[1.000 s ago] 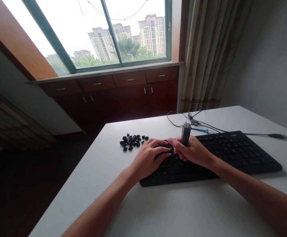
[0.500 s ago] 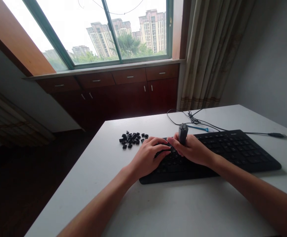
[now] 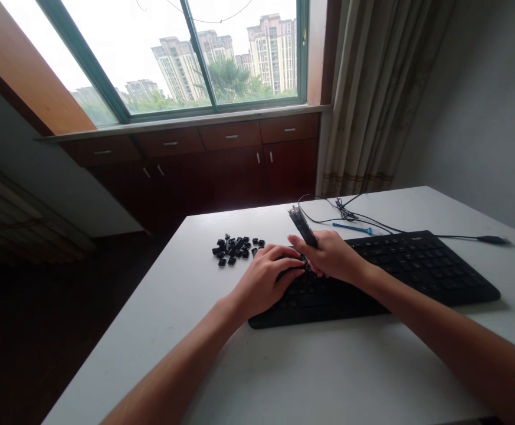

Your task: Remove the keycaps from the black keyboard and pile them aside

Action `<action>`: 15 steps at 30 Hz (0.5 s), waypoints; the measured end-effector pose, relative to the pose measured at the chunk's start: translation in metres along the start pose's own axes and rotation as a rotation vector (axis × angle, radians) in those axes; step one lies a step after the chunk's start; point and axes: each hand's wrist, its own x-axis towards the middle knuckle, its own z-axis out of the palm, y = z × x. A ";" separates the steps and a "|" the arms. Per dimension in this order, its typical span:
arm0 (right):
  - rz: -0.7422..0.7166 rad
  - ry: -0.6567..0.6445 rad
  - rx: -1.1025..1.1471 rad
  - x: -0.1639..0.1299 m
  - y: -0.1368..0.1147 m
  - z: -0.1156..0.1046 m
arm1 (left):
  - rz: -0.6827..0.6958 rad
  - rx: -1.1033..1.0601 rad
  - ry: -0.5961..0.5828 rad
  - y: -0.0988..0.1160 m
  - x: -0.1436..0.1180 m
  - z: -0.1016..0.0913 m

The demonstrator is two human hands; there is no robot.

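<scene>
A black keyboard (image 3: pixel 434 268) lies at a slant on the white table. My right hand (image 3: pixel 330 257) is closed around a dark, bar-shaped keycap puller (image 3: pixel 302 225), whose upper end leans to the left. The puller's lower end is down at the keys, mostly hidden by my fingers. My left hand (image 3: pixel 263 277) rests over the keyboard's left part, fingers apart and curved, with the fingertips close to the puller's lower end. Left of the keyboard is a loose pile of black keycaps (image 3: pixel 239 247), a few of them partly behind my left hand.
Behind the keyboard lies a thin blue tool (image 3: pixel 352 228) with a flared end. Beside it are a bundled black cable (image 3: pixel 343 206) and a plug (image 3: pixel 494 239) at the right. The white table (image 3: pixel 328 366) has its left edge near the keycaps.
The keycap puller has tipped from nearly upright to leaning left, and my right hand has turned and shifted slightly left with it. My left hand stays in place on the keyboard.
</scene>
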 end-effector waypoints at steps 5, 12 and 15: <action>0.095 -0.024 0.086 0.008 -0.001 0.006 | -0.021 0.003 0.003 0.000 0.000 0.000; 0.137 0.092 0.208 -0.008 0.001 0.012 | -0.013 0.010 -0.008 0.007 0.000 -0.002; 0.103 0.063 0.163 -0.014 -0.002 0.009 | -0.060 0.039 0.001 0.009 0.001 0.001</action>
